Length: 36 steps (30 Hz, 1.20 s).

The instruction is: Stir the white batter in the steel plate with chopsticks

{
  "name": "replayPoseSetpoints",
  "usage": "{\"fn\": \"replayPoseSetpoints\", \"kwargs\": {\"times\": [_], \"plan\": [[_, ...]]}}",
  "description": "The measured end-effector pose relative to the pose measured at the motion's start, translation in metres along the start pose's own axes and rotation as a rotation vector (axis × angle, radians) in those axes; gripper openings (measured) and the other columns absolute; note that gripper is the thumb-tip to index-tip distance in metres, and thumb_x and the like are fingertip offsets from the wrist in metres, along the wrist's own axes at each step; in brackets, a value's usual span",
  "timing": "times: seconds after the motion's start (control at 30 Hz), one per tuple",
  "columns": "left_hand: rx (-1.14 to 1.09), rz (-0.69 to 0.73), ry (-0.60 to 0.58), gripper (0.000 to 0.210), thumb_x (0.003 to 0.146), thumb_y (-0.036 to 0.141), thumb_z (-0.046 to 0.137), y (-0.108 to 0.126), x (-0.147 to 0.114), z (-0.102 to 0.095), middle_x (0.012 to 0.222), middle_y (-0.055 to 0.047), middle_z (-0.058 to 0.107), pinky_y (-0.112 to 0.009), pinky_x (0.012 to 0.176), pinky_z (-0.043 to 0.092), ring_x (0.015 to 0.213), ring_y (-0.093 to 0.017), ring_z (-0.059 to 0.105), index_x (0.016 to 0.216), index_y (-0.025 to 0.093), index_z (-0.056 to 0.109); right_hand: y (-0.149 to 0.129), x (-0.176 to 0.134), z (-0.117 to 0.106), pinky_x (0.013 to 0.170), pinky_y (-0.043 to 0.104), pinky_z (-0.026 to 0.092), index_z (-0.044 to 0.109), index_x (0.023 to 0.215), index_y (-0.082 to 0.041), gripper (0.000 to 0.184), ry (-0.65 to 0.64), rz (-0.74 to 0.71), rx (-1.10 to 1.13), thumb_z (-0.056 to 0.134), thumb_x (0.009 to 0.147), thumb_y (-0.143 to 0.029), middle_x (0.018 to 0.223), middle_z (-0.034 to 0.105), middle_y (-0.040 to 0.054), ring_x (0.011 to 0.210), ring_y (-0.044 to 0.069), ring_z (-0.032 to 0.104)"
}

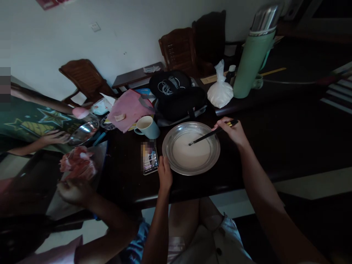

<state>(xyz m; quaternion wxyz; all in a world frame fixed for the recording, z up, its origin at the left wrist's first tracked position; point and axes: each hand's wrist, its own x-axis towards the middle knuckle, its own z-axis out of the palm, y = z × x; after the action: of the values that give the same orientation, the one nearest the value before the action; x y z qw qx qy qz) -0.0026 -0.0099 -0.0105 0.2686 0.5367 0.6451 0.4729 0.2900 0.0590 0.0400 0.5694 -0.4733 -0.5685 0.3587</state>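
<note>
A wide metal bowl (168,146) stands on the dark table in front of me, with a pale, milky batter (187,156) in it. My left hand (165,172) grips the bowl's left rim, the thumb side against the edge. In my right hand (232,130) is a pair of black chopsticks (205,137), held slanting over the right rim. Their tips dip into the batter near its middle. Just left of the bowl a phone (150,163) lies face up, its screen lit. A light blue mug (148,127) stands behind the phone.
Behind the bowl are a black bag (178,97), a tied bag of white powder (220,94) and a tall green thermos (254,62). At left, another person's hand (74,190) is by raw meat (78,163) on a board; a second person holds a metal bowl (84,132).
</note>
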Motion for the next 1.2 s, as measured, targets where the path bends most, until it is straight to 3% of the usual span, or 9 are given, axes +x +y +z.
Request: {"fn": "replayPoseSetpoints", "kwargs": {"times": [0.13, 0.27, 0.37, 0.5, 0.6, 0.73, 0.93, 1.13, 1.2], "plan": [[-0.008, 0.007, 0.002, 0.05, 0.087, 0.063, 0.035, -0.002, 0.0, 0.0, 0.072, 0.0, 0.052, -0.027, 0.07, 0.043, 0.072, -0.014, 0.049, 0.078, 0.018, 0.054, 0.0, -0.002, 0.0, 0.069, 0.033, 0.054, 0.067, 0.07, -0.022, 0.034, -0.103, 0.035, 0.051, 0.063, 0.079, -0.054, 0.062, 0.071, 0.0026, 0.066, 0.02, 0.069], [-0.002, -0.008, -0.002, 0.05, 0.087, 0.063, 0.034, -0.002, 0.0, 0.0, 0.076, -0.002, 0.055, -0.027, 0.073, 0.043, 0.074, -0.015, 0.051, 0.083, 0.018, 0.056, -0.001, -0.002, 0.009, 0.074, 0.033, 0.052, 0.07, 0.07, -0.022, 0.034, -0.198, -0.036, 0.0, 0.061, 0.081, -0.053, 0.072, 0.073, 0.0038, 0.075, 0.02, 0.069], [-0.002, -0.016, -0.009, 0.051, 0.087, 0.063, 0.034, -0.001, -0.001, 0.0, 0.077, -0.002, 0.055, -0.028, 0.074, 0.042, 0.075, -0.015, 0.05, 0.083, 0.017, 0.055, -0.001, 0.0, 0.008, 0.075, 0.032, 0.051, 0.071, 0.071, -0.022, 0.033, -0.106, -0.07, -0.027, 0.062, 0.081, -0.052, 0.075, 0.074, 0.0034, 0.077, 0.02, 0.069], [-0.001, -0.012, -0.003, 0.05, 0.087, 0.064, 0.034, 0.0, 0.0, 0.0, 0.073, 0.0, 0.051, -0.028, 0.073, 0.042, 0.074, -0.015, 0.048, 0.08, 0.018, 0.053, 0.001, 0.0, 0.0, 0.07, 0.032, 0.052, 0.067, 0.07, -0.022, 0.032, 0.011, 0.004, 0.038, 0.063, 0.08, -0.052, 0.062, 0.07, 0.0017, 0.066, 0.019, 0.068], [-0.001, -0.008, 0.0, 0.05, 0.086, 0.065, 0.035, 0.0, 0.0, 0.0, 0.07, 0.0, 0.049, -0.028, 0.069, 0.041, 0.071, -0.014, 0.047, 0.077, 0.019, 0.052, 0.0, -0.002, 0.0, 0.069, 0.031, 0.052, 0.068, 0.07, -0.022, 0.032, -0.098, 0.031, 0.054, 0.062, 0.081, -0.052, 0.061, 0.07, 0.0018, 0.065, 0.019, 0.068], [-0.01, 0.008, -0.007, 0.051, 0.086, 0.066, 0.034, 0.002, 0.0, -0.001, 0.068, 0.001, 0.047, -0.026, 0.065, 0.04, 0.067, -0.013, 0.044, 0.074, 0.019, 0.05, -0.001, -0.002, 0.007, 0.074, 0.032, 0.051, 0.07, 0.069, -0.023, 0.033, -0.201, -0.062, -0.024, 0.06, 0.082, -0.052, 0.074, 0.073, 0.0029, 0.076, 0.019, 0.068], [-0.006, 0.003, -0.003, 0.05, 0.086, 0.066, 0.033, 0.002, -0.001, -0.001, 0.07, 0.001, 0.048, -0.027, 0.067, 0.04, 0.068, -0.013, 0.045, 0.075, 0.019, 0.049, 0.001, 0.001, -0.001, 0.072, 0.033, 0.052, 0.068, 0.071, -0.022, 0.034, -0.002, -0.012, 0.005, 0.062, 0.079, -0.055, 0.066, 0.072, 0.0027, 0.071, 0.021, 0.069], [0.013, -0.013, 0.01, 0.052, 0.085, 0.067, 0.034, 0.0, 0.0, 0.0, 0.071, -0.001, 0.05, -0.028, 0.072, 0.041, 0.074, -0.015, 0.048, 0.077, 0.019, 0.052, 0.0, -0.002, 0.005, 0.073, 0.032, 0.052, 0.07, 0.071, -0.023, 0.034, -0.214, -0.014, 0.014, 0.06, 0.082, -0.054, 0.071, 0.073, 0.0029, 0.073, 0.019, 0.069], [0.012, -0.014, 0.004, 0.054, 0.085, 0.067, 0.034, 0.001, 0.0, 0.0, 0.074, -0.002, 0.053, -0.029, 0.073, 0.042, 0.076, -0.015, 0.049, 0.081, 0.018, 0.055, 0.0, -0.002, 0.007, 0.077, 0.033, 0.052, 0.071, 0.072, -0.024, 0.034, -0.217, -0.059, -0.037, 0.06, 0.082, -0.054, 0.077, 0.074, 0.003, 0.079, 0.02, 0.068]]}}
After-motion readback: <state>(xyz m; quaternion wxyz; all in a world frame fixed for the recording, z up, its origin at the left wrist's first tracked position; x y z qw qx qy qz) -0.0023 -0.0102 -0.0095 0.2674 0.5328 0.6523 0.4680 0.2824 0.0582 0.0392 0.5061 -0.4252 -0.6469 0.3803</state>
